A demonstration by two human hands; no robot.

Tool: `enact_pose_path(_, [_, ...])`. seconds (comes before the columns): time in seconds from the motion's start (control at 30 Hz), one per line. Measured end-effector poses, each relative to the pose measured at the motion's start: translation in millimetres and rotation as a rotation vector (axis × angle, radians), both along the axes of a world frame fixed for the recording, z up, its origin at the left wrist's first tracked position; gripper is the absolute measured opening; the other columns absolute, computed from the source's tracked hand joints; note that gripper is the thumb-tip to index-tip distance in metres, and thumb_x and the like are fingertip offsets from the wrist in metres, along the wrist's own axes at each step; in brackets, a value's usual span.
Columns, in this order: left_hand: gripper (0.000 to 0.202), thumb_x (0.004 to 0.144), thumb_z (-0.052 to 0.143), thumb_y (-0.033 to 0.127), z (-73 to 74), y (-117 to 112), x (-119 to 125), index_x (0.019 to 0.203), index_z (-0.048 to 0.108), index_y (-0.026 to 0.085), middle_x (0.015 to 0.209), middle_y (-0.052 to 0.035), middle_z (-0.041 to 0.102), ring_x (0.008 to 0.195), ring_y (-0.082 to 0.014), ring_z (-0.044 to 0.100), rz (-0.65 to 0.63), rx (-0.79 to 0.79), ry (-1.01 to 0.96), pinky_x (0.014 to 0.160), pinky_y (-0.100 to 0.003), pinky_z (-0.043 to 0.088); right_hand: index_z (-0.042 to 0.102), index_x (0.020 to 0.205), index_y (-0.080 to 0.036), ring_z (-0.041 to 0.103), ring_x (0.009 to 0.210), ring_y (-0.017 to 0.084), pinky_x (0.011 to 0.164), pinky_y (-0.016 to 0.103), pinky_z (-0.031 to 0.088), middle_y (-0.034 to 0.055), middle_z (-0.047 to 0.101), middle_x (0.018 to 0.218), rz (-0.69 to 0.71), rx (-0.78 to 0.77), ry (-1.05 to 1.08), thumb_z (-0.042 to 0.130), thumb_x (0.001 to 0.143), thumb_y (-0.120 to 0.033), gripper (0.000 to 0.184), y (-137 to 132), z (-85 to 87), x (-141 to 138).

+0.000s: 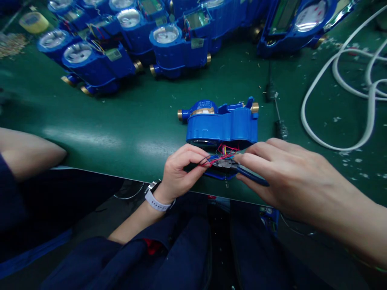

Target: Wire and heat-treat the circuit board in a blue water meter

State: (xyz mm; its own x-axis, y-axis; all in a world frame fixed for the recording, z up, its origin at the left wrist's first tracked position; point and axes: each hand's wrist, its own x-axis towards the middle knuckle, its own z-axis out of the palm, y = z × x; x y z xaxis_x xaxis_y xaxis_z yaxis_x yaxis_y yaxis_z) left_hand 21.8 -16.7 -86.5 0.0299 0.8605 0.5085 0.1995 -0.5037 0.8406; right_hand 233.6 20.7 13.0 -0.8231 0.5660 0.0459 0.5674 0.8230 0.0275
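A blue water meter with brass ends lies on its side near the front edge of the green table. Red, yellow and black wires come out of its near side. My left hand, a white watch on its wrist, pinches those wires with closed fingers. My right hand is closed around blue-handled pliers, whose metal jaws meet the wires just in front of the meter.
Several more blue meters crowd the far left and middle of the table, another at far right. White cable loops at right. A screwdriver lies right of the meter. Another person's arm rests at left. Tape roll far left.
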Motion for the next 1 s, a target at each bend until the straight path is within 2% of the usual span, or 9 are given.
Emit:
enact_pose_path(0.17, [0.013,0.079,0.069,0.006,-0.9,0,0,0.083,0.065,0.017,0.088,-0.0031,0.069,0.083,-0.0120,0.066,-0.011,-0.012,-0.003,0.075,-0.027,0.055,0.064,0.091,-0.017,0.055,0.074,0.023,0.061,0.031,0.038,0.0058,0.062,0.083,-0.001,-0.003,0.018,0.071,0.079,-0.019,0.015,0,-1.8,2])
enact_pose_path(0.3, [0.013,0.080,0.069,0.009,-2.0,-1,1,0.085,0.062,0.017,0.091,-0.0038,0.069,0.084,-0.0123,0.066,-0.011,-0.083,-0.055,0.076,-0.027,0.055,0.065,0.093,-0.016,0.055,0.075,0.023,0.063,0.031,0.040,0.0060,0.062,0.083,0.012,0.011,0.057,0.070,0.079,-0.019,0.014,-2,-5.7,5])
enact_pose_path(0.47, [0.018,0.080,0.071,0.014,-2.8,-2,4,0.092,0.058,0.017,0.091,-0.0037,0.068,0.083,-0.0120,0.067,-0.009,-0.194,-0.148,0.073,-0.025,0.058,0.066,0.100,-0.013,0.054,0.072,0.022,0.063,0.031,0.038,0.0090,0.063,0.085,0.047,0.129,0.094,0.053,0.089,-0.010,0.017,-6,-8.5,6])
enact_pose_path(0.63, [0.023,0.078,0.072,0.014,-2.7,-3,7,0.096,0.057,0.017,0.092,-0.0035,0.068,0.083,-0.0120,0.069,0.001,-0.222,-0.181,0.074,-0.024,0.059,0.065,0.103,-0.012,0.056,0.073,0.024,0.061,0.032,0.038,0.0111,0.066,0.092,0.079,0.251,0.101,0.055,0.090,-0.008,0.018,-10,-11.8,9])
enact_pose_path(0.73, [0.022,0.079,0.070,0.013,-2.2,-3,8,0.097,0.057,0.018,0.093,-0.0035,0.067,0.084,-0.0119,0.069,0.001,-0.220,-0.178,0.075,-0.024,0.060,0.064,0.104,-0.012,0.057,0.073,0.022,0.062,0.032,0.040,0.0100,0.067,0.093,0.039,0.217,0.152,0.058,0.091,-0.011,0.015,-12,-16.9,11])
enact_pose_path(0.87, [0.020,0.080,0.068,0.013,-3.5,-1,7,0.096,0.058,0.017,0.091,-0.0036,0.067,0.082,-0.0120,0.068,0.030,-0.214,-0.148,0.073,-0.024,0.059,0.062,0.103,-0.010,0.061,0.079,0.021,0.070,0.031,0.046,0.0097,0.066,0.094,-0.051,0.052,0.286,0.060,0.093,-0.019,0.013,-13,-19.0,15])
enact_pose_path(1.0, [0.019,0.079,0.067,0.012,-5.5,0,7,0.095,0.059,0.017,0.089,-0.0032,0.067,0.080,-0.0117,0.067,0.032,-0.233,-0.144,0.072,-0.024,0.058,0.060,0.104,-0.011,0.062,0.081,0.021,0.072,0.031,0.047,0.0097,0.065,0.096,-0.100,0.067,0.339,0.061,0.093,-0.022,0.015,-9,-13.0,18])
